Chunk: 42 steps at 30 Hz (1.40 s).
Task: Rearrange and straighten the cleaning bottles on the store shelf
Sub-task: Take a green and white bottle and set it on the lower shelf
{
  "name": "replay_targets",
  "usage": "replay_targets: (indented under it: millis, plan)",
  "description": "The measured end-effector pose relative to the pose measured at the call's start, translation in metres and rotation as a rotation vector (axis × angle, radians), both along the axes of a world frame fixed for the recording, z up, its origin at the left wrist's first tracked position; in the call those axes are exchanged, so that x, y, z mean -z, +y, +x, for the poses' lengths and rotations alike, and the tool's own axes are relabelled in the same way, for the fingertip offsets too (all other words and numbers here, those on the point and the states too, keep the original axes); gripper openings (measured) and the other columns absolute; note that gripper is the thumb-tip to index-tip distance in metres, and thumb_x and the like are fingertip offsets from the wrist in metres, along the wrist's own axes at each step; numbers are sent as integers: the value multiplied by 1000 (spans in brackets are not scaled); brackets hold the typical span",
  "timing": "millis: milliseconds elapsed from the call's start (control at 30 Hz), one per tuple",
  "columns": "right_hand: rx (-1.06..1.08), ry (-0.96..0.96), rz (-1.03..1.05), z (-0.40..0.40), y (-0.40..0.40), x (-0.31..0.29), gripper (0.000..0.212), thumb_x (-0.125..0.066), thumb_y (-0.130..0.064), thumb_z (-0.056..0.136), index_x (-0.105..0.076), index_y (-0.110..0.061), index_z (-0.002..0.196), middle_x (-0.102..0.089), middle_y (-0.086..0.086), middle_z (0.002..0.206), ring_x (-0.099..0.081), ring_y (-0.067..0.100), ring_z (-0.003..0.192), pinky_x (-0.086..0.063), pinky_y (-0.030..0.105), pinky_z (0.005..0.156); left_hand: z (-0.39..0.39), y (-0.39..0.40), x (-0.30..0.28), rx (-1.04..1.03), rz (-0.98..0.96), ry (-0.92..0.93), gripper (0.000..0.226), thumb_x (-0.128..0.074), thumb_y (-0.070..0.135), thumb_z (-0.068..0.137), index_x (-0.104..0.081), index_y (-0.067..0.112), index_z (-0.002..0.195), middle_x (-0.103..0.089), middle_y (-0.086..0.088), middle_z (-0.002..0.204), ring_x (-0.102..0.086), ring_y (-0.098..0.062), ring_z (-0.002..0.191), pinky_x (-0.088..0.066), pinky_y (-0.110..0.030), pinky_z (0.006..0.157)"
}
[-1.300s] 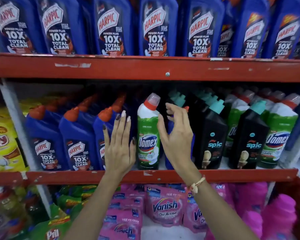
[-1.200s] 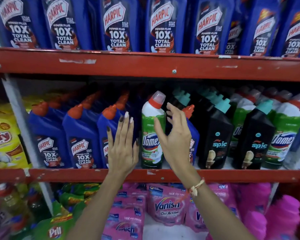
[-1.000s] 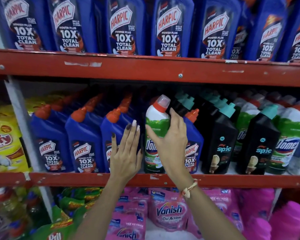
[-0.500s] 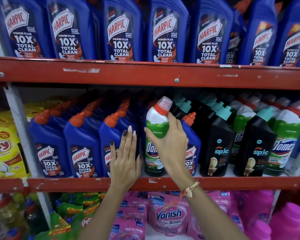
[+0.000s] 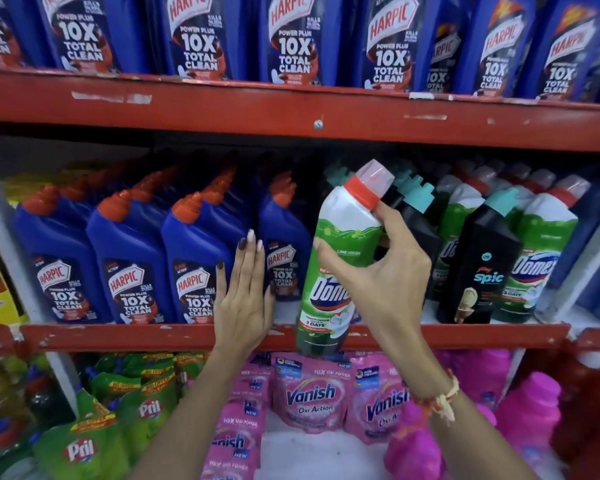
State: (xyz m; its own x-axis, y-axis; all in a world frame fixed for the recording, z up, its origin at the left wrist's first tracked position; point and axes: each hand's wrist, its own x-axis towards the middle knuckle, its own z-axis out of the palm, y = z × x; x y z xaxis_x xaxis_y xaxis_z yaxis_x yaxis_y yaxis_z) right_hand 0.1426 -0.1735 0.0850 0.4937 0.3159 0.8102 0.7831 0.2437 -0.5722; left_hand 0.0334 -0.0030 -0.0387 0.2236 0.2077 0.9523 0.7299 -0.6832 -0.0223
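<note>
The right hand grips a green Domex bottle by its neck, tilted before the red shelf edge. The left hand lies flat and open-fingered against a blue Harpic bottle.

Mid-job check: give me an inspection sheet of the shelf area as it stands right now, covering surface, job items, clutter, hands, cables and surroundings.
Surface: red middle shelf, paint chipped along the front edge.
Job's things: green Domex bottle lifted and tilted, its base in front of the shelf edge; blue Harpic bottles in rows at left; black Spic bottles and more Domex bottles at right.
Clutter: nothing seen.
Hands: right hand grips the lifted Domex bottle at its neck; left hand open, flat against a Harpic bottle.
Cables: nothing seen.
Surroundings: large Harpic bottles on the shelf above; Vanish pouches and Pril pouches below.
</note>
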Motion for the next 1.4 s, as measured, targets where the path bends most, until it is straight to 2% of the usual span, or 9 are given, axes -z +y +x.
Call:
replay_targets:
  millis: [200, 367, 533, 633, 767, 967, 1200, 1267, 1400]
  plan:
    - [-1, -1, -72, 6, -11, 55, 65, -80, -49, 61, -61, -19, 115, -68, -3, 98, -67, 16, 88, -54, 40, 76, 1, 4, 5, 4, 29, 27, 58, -27, 28, 105, -27, 2, 157, -11, -6, 168, -10, -17, 157, 2, -44, 128]
    - [-29, 15, -177, 8, -10, 121, 68, -80, -52, 60, -59, -18, 114, -65, -5, 99, -63, 9, 84, -55, 28, 68, 0, 9, 16, 29, 106, 82, 60, -28, 28, 104, -19, 6, 159, -10, -5, 168, -13, -19, 157, 1, -46, 128]
    - [-26, 40, -338, 7, -5, 178, 65, -74, -59, 59, -56, -17, 106, -62, -4, 93, -60, 10, 79, -53, 26, 61, 2, 14, 19, 51, 124, 59, 60, -26, 30, 105, -18, 8, 160, -13, -6, 168, -18, -21, 156, -1, -47, 128]
    - [-14, 49, -431, 8, -3, 206, 65, -80, -51, 56, -56, -12, 102, -62, 1, 90, -60, 16, 77, -46, 22, 62, 2, 17, 21, 51, 134, 48, 59, -24, 30, 106, -20, 7, 160, -15, -6, 168, -20, -22, 156, -1, -48, 128]
    - [-40, 109, -553, 10, -1, 235, 66, -90, -35, 56, -56, -6, 104, -63, 7, 93, -63, 25, 82, -52, 34, 66, 3, 18, 24, 56, 140, 30, 57, -23, 30, 106, -24, 5, 158, -18, -6, 167, -21, -22, 155, -1, -48, 128]
    - [-93, 120, -605, 8, -1, 258, 67, -92, -31, 55, -56, -6, 106, -65, 6, 93, -65, 24, 83, -39, 13, 67, 1, 17, 24, 46, 152, 23, 57, -24, 29, 106, -25, 5, 158, -20, -5, 166, -21, -22, 155, -2, -48, 128]
    - [-91, 160, -632, 7, -1, 267, 72, -92, -31, 56, -57, -3, 112, -66, 9, 96, -66, 25, 85, -36, 9, 73, 1, 17, 25, 22, 147, 24, 57, -24, 29, 105, -27, 5, 157, -20, -4, 166, -20, -20, 156, -2, -48, 128]
    - [-105, 169, -654, 7, -2, 266, 71, -91, -32, 59, -55, -4, 114, -65, 8, 100, -65, 25, 89, -40, 11, 74, 1, 17, 24, 24, 144, 24, 57, -25, 29, 105, -28, 5, 157, -20, -3, 166, -20, -21, 155, -2, -48, 128]
    - [-134, 212, -657, 6, -9, 261, 71, -88, -36, 64, -51, -13, 120, -64, 1, 108, -66, 24, 97, -55, 37, 76, 0, 15, 26, 20, 126, 33, 58, -25, 28, 104, -25, 6, 158, -23, -6, 166, -21, -22, 155, -3, -49, 128]
